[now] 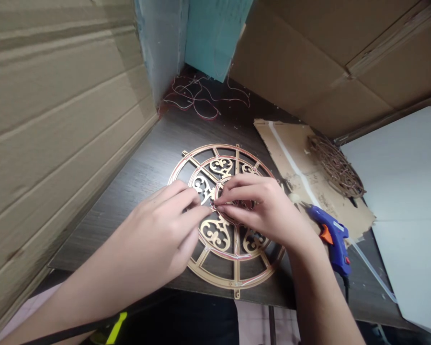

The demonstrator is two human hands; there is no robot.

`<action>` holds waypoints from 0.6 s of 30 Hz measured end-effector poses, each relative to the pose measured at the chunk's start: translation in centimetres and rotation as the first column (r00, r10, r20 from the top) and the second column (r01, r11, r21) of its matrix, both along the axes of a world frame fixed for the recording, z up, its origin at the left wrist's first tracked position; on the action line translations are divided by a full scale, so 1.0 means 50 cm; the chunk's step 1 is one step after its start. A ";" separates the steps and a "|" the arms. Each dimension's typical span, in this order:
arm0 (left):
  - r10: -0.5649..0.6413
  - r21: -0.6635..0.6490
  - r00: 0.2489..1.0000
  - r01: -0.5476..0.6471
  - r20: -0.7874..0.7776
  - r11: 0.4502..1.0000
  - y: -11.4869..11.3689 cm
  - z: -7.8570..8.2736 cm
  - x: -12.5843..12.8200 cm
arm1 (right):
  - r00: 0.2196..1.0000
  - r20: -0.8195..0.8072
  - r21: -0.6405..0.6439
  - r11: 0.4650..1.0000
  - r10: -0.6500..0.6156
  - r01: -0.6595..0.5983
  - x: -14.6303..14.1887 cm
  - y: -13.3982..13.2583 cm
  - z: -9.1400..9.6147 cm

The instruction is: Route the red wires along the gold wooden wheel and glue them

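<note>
A round gold-coloured ornamental frame (236,268) with rings, spokes and scrollwork lies flat on the dark table. Thin red and white wires (233,257) run along its rings. My left hand (168,225) reaches over the frame's left side, thumb and forefinger pinched near the central ring. From the right, my right hand (258,199) meets it there, its fingertips also pressed together on the thin wire. The two sets of fingertips almost touch, and they hide most of the pinched bit of wire. Part of the frame's right side is covered by my right hand and forearm.
A blue hot glue gun (335,239) with an orange trigger lies right of my right forearm. Behind it, a second round frame (335,165) rests on a cardboard sheet (283,143). Loose wires (197,98) tangle at the back. Cardboard walls (75,120) enclose the dark table (129,191).
</note>
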State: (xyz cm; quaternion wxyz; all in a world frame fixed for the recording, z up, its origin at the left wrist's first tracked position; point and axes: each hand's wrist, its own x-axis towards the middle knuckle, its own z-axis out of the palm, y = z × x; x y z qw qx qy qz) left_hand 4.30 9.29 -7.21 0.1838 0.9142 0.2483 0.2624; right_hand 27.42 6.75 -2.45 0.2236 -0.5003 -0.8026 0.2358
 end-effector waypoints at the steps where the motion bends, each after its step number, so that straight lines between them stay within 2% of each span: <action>1: 0.001 0.001 1.000 -0.001 0.000 1.000 0.000 0.000 0.000 | 1.000 0.001 0.001 1.000 0.004 -0.004 0.000 0.000 0.001; 18: -0.011 -0.009 1.000 0.011 0.011 1.000 0.000 0.006 0.002 | 0.995 0.093 -0.046 0.999 0.027 -0.023 -0.003 0.000 0.012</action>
